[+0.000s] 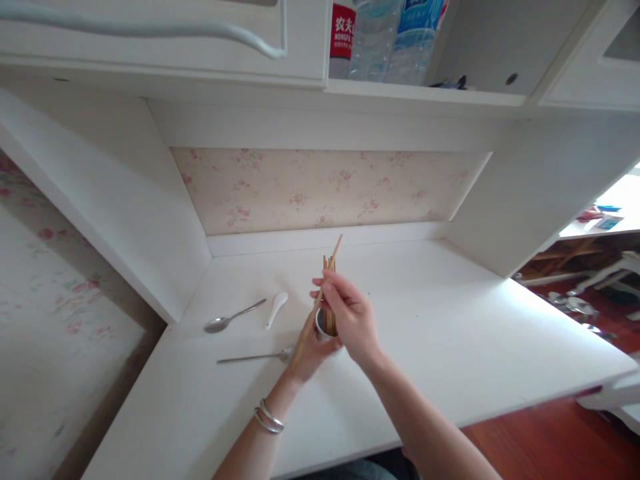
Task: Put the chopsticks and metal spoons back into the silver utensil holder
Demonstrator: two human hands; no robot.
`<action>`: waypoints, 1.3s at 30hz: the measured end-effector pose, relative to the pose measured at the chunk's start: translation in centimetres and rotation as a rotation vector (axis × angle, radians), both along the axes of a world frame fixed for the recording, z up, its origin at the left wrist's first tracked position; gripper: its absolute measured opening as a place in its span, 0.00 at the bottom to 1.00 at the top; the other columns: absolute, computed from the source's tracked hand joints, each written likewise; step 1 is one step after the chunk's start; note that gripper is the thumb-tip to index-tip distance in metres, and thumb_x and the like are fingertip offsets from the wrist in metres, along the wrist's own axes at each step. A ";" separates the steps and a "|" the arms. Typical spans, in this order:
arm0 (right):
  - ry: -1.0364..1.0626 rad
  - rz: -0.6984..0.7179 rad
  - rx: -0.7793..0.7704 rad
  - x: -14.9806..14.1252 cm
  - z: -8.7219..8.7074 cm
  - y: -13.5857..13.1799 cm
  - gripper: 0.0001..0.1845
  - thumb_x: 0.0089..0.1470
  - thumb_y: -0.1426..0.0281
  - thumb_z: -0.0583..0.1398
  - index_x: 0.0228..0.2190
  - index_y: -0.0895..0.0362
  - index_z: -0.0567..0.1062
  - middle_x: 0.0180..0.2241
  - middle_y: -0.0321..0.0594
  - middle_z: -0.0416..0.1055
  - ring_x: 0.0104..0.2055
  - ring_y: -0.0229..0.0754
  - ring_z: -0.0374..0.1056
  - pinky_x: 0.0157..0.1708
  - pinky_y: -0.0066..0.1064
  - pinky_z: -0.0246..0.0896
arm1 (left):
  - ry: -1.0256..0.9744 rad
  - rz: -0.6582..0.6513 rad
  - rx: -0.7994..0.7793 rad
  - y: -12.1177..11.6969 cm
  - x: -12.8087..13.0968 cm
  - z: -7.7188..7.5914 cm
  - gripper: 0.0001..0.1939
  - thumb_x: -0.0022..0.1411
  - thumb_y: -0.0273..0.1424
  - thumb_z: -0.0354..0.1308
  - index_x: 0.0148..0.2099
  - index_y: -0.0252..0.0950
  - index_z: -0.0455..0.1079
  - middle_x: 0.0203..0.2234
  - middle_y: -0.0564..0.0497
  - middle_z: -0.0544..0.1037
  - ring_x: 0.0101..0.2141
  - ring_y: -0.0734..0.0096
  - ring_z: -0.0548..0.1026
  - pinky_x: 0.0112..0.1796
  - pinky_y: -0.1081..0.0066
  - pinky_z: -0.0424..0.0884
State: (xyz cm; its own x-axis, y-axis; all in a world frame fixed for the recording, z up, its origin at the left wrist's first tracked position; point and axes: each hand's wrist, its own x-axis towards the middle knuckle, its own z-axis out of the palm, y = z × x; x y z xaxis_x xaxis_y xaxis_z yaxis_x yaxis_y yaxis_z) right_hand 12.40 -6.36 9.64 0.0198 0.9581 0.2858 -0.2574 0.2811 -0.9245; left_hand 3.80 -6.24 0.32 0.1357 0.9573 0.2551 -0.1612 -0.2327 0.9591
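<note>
My left hand [311, 353] is wrapped round a small cup [320, 327] with a pale rim, near the middle of the white desk. Several wooden chopsticks [330, 321] stand upright in the cup. Above it, my right hand [353, 317] pinches a single chopstick [337, 248], which slants across in front of the others. To the left lie a metal spoon [217, 325], a white soup spoon [277, 308] and another metal utensil [250, 359], whose right end is partly hidden by my left hand.
An overhead cabinet [165, 57] with a curved handle hangs above the desk [440, 333]. Plastic bottles [375, 40] stand on its open shelf. Side panels [125, 193] rise at the desk's left and right. The desk's front edge runs close to my forearms.
</note>
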 end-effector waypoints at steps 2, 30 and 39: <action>0.010 -0.138 0.069 2.5 0.2 1.4 0.25 0.55 0.62 0.60 0.54 0.50 0.66 0.40 0.40 0.77 0.37 0.41 0.75 0.39 0.38 0.73 | -0.033 -0.063 -0.049 -0.3 0.1 -0.2 0.36 0.49 0.39 0.67 0.58 0.38 0.60 0.50 0.43 0.73 0.50 0.55 0.71 0.51 0.60 0.67; -0.694 -0.158 -0.070 6.0 -6.4 3.5 0.17 0.58 0.59 0.54 0.44 0.47 0.77 0.39 0.34 0.78 0.42 0.48 0.74 0.45 0.40 0.67 | -0.111 -0.092 -0.112 0.1 0.3 -1.3 0.37 0.47 0.32 0.69 0.58 0.38 0.59 0.53 0.43 0.70 0.53 0.58 0.67 0.54 0.61 0.62; -0.250 0.212 -0.123 6.9 -9.4 2.0 0.25 0.55 0.56 0.59 0.53 0.50 0.69 0.55 0.40 0.68 0.58 0.48 0.61 0.58 0.44 0.54 | -0.106 -0.111 -0.109 -0.2 0.5 -0.4 0.36 0.48 0.35 0.69 0.58 0.38 0.61 0.53 0.43 0.70 0.54 0.55 0.67 0.54 0.59 0.62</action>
State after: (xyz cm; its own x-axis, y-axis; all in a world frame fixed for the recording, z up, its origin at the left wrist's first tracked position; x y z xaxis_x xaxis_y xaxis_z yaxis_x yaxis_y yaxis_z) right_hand 19.29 -4.32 0.20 -0.2395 0.9609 0.1389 -0.0599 0.1281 -0.9899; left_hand 4.29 -6.40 -0.12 0.2198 0.9608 0.1692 -0.2815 -0.1036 0.9540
